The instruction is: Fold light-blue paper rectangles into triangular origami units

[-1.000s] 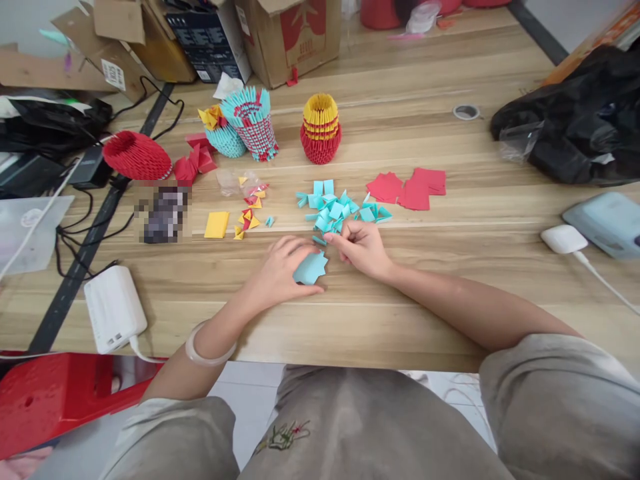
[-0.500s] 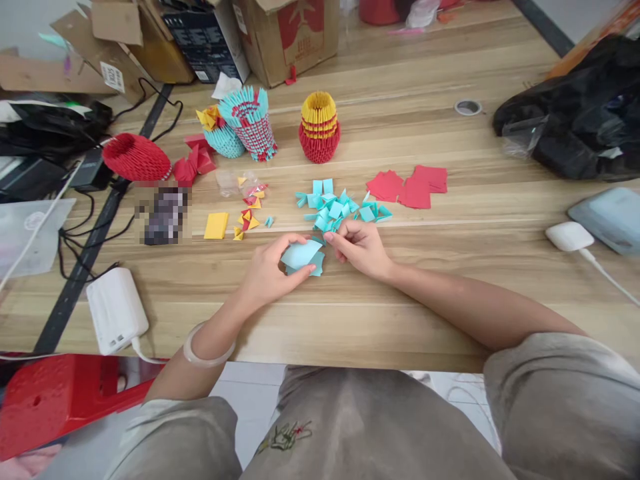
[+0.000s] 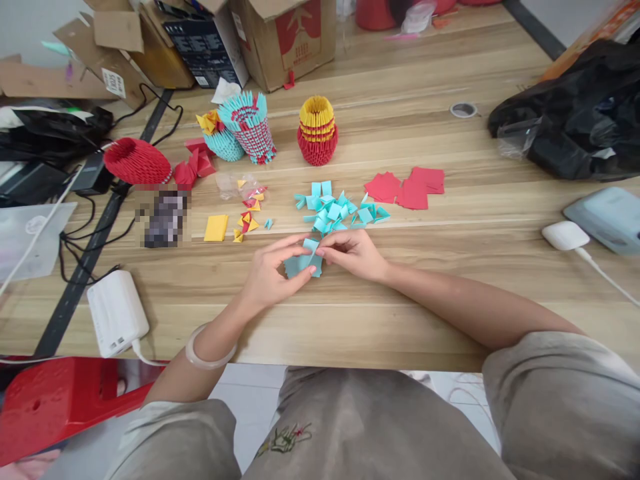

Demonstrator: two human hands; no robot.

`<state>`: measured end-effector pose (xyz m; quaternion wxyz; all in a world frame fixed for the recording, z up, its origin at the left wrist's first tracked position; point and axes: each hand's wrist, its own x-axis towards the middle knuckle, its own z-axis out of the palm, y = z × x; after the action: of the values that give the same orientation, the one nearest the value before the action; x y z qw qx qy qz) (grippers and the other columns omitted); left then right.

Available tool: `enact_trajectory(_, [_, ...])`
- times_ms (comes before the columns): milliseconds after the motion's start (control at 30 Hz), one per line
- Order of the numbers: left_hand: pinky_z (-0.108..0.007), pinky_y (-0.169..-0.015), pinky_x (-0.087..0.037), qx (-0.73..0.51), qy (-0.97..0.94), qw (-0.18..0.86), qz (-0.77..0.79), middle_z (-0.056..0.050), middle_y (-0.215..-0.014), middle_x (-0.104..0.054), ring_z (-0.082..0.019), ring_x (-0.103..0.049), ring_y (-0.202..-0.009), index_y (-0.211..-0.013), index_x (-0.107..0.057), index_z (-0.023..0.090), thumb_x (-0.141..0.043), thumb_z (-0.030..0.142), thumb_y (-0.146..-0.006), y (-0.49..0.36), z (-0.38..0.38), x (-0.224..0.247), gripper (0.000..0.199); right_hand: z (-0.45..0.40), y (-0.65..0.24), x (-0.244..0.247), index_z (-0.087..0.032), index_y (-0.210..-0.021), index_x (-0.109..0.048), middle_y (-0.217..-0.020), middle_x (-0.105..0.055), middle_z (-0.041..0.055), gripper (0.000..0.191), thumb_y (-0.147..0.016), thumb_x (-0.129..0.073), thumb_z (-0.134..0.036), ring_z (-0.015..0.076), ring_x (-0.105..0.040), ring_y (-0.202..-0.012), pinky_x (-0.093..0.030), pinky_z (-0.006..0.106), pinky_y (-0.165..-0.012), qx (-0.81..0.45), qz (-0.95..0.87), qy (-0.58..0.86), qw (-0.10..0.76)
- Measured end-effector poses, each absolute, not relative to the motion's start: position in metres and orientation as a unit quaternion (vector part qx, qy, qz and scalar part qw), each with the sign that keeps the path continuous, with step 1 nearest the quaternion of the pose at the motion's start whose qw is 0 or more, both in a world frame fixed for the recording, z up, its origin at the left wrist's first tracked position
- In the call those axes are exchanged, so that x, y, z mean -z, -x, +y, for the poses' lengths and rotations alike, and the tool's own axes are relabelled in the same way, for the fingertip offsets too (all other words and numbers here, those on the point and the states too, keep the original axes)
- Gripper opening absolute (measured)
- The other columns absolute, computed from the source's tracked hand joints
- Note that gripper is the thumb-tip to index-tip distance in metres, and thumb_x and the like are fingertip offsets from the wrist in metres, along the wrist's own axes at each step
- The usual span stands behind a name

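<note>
A light blue slip of paper [image 3: 311, 245] is bent up between my two hands, over more blue paper slips [image 3: 294, 267] on the table. My left hand [image 3: 267, 272] curls around it from the left, fingers on its far edge and thumb on the near side. From the right, my right hand [image 3: 357, 256] pinches the slip's edge between thumb and forefinger. Just beyond the hands lies a heap of folded blue paper pieces [image 3: 334, 212]. Red paper squares [image 3: 413, 193] lie to the right of that heap.
At the back stand a yellow-and-red paper vase [image 3: 319, 137], a blue-and-red paper vase [image 3: 254, 133] and cardboard boxes [image 3: 285, 50]. Yellow paper [image 3: 216, 228] lies at left, near a white power bank [image 3: 117, 313]. Tape [image 3: 463, 109] and a black bag [image 3: 565, 113] are at right.
The blue slip was lying flatter under my left hand; now it is bent upward. My right hand has moved slightly left, onto its edge.
</note>
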<state>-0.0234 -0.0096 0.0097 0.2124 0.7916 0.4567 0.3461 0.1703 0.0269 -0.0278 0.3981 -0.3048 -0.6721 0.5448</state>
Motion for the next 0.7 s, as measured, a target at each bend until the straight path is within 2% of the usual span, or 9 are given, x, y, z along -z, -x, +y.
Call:
enact_trajectory(133, [-0.034, -0.091, -0.054, -0.372, -0.765, 0.244, 0.465, -0.015, -0.114, -0.069, -0.023, -0.068, -0.103, -0.087, -0.074, 0.015, -0.066, 0.025, -0.078, 0.0246, -0.008, -0.0044, 0.015, 0.0273, -0.1695, 0.0317, -0.011, -0.08, -0.07, -0.064, -0.064, 0.0038, 0.033, -0.08, -0.064, -0.043, 0.0098, -0.054, -0.053, -0.042, 0.022, -0.05, -0.553, -0.665, 0.309, 0.396])
enact_trajectory(200, [-0.032, -0.086, -0.056, -0.383, -0.737, 0.283, 0.479, -0.014, -0.11, -0.07, -0.022, -0.068, -0.1, -0.083, -0.074, 0.016, -0.066, 0.025, -0.079, 0.0241, -0.0078, -0.0028, 0.013, 0.0273, -0.169, 0.033, -0.011, -0.08, -0.07, -0.065, -0.064, 0.0041, 0.033, -0.08, -0.064, -0.043, 0.0103, -0.054, -0.054, -0.042, 0.023, -0.05, -0.554, -0.664, 0.31, 0.395])
enact_trajectory(300, [-0.028, -0.075, -0.057, -0.404, -0.693, 0.331, 0.497, -0.011, -0.099, -0.073, -0.02, -0.07, -0.09, -0.075, -0.075, 0.017, -0.071, 0.028, -0.075, 0.0218, -0.0085, -0.0034, 0.012, 0.0272, -0.1688, 0.0327, -0.011, -0.081, -0.07, -0.066, -0.065, 0.0047, 0.032, -0.08, -0.064, -0.042, 0.0104, -0.055, -0.054, -0.042, 0.023, -0.051, -0.557, -0.665, 0.309, 0.391])
enact_trajectory(400, [-0.026, -0.074, -0.057, -0.42, -0.676, 0.34, 0.502, -0.008, -0.09, -0.073, -0.017, -0.069, -0.083, -0.071, -0.075, 0.019, -0.075, 0.028, -0.071, 0.0195, -0.0097, -0.0044, 0.009, 0.027, -0.1695, 0.0297, -0.01, -0.081, -0.071, -0.065, -0.064, 0.0042, 0.031, -0.081, -0.064, -0.041, 0.0099, -0.054, -0.055, -0.041, 0.022, -0.05, -0.549, -0.681, 0.3, 0.38])
enact_trajectory(533, [-0.027, -0.075, -0.056, -0.434, -0.662, 0.34, 0.508, -0.006, -0.086, -0.074, -0.016, -0.069, -0.08, -0.072, -0.075, 0.02, -0.076, 0.025, -0.069, 0.0183, -0.0105, -0.0023, 0.006, 0.0268, -0.1701, 0.0274, -0.011, -0.078, -0.07, -0.063, -0.063, 0.0031, 0.034, -0.081, -0.063, -0.045, 0.0096, -0.053, -0.056, -0.04, 0.021, -0.05, -0.541, -0.695, 0.294, 0.371])
enact_trajectory(700, [-0.03, -0.08, -0.057, -0.439, -0.651, 0.361, 0.504, -0.007, -0.091, -0.075, -0.019, -0.07, -0.086, -0.085, -0.075, 0.019, -0.078, 0.023, -0.067, 0.019, -0.0115, 0.001, 0.019, 0.0275, -0.1687, 0.0313, -0.012, -0.076, -0.067, -0.064, -0.061, 0.0023, 0.039, -0.078, -0.064, -0.051, 0.0095, -0.054, -0.054, -0.043, 0.022, -0.051, -0.562, -0.666, 0.305, 0.383])
